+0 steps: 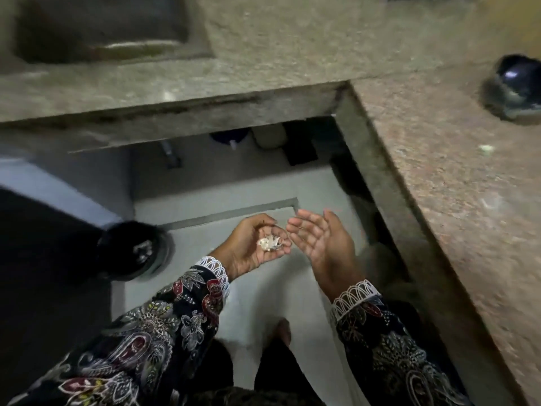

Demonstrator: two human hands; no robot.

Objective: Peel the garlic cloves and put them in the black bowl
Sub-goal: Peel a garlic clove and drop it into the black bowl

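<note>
Over floor, your left hand (251,244) cups pale garlic scraps (269,244), right hand (319,238) open, empty; black bowl (515,86) far off on tabletop (439,159); peeling looks nearly done

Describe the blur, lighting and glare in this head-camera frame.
Head view: dim, uneven light; motion blur smears the counter and the black bowl, which shows a small glare spot. The left hand cupping white garlic bits and the open right hand are only slightly soft. Wide-angle bending curves the counter edges.
</note>
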